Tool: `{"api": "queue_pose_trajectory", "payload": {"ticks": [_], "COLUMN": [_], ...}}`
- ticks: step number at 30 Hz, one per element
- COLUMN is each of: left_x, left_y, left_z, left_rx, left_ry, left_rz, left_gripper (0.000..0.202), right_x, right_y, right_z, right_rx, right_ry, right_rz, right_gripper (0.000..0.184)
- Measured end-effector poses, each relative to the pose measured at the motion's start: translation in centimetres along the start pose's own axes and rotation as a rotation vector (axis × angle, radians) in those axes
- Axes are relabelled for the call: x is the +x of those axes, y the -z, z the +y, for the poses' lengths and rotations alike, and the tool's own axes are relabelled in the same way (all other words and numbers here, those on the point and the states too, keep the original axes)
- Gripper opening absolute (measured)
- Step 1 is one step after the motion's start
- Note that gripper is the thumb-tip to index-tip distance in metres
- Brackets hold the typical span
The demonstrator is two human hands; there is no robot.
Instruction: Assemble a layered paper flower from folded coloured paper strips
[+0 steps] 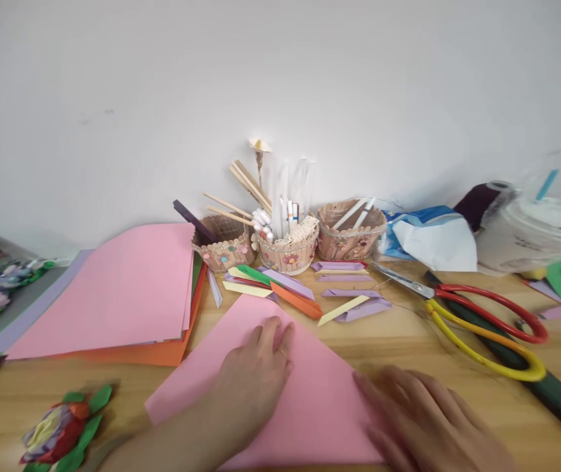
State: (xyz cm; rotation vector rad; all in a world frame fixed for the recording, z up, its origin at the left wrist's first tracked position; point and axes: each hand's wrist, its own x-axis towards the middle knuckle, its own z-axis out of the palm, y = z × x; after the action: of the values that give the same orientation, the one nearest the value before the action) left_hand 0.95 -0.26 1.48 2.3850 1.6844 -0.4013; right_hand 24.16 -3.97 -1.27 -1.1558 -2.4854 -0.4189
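Observation:
A sheet of pink paper (319,400) lies on the wooden table in front of me, one corner pointing at the wall. My left hand (255,373) rests on its upper middle, the outstretched fingertips pressing on the surface. At the paper's right edge is my right hand (422,413), blurred, with its fingers extended and touching or just over the edge; exact contact is unclear. Beyond the top corner lie folded paper strips (290,298) in purple, yellow, green and orange. Neither hand grips anything that I can see.
A stack of coloured paper (113,288) lies to the left, above a paper flower (58,429). Scissors (487,328) with red and yellow handles rest on the right, over a dark green tool (556,393). Decorated baskets (287,255) and a lidded plastic cup (531,229) stand along the wall.

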Motion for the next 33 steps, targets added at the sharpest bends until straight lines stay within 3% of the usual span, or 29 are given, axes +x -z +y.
{"api": "queue_pose_trajectory", "payload": {"ticks": [3,6,10,15,33], "left_x": [0.0,0.0,0.0,0.1,-0.1], "left_y": [-0.4,-1.4,-2.5,-2.8,-2.1], "left_z": [0.3,0.3,0.1,0.1,0.4], "left_rx": [0.086,0.174,0.309,0.401,0.444], "left_ry": [-0.014,-0.037,-0.078,-0.097,-0.079], "left_rz": [0.044,0.121,0.236,0.302,0.224], "left_gripper": [0.048,0.047,0.046,0.045,0.045], "right_x": [-0.1,-0.2,-0.5,-1.5,-6.4], "right_y": [0.5,0.6,0.5,0.5,3.0], "right_z": [-1.3,-3.0,-4.4,-4.5,-2.7], "right_rx": [-0.126,-0.107,-0.07,-0.031,-0.08], "right_ry": [0.143,0.276,0.208,0.156,0.051], "right_rz": [0.074,-0.005,-0.076,-0.13,-0.244], "right_gripper": [0.032,0.034,0.036,0.038,0.051]}}
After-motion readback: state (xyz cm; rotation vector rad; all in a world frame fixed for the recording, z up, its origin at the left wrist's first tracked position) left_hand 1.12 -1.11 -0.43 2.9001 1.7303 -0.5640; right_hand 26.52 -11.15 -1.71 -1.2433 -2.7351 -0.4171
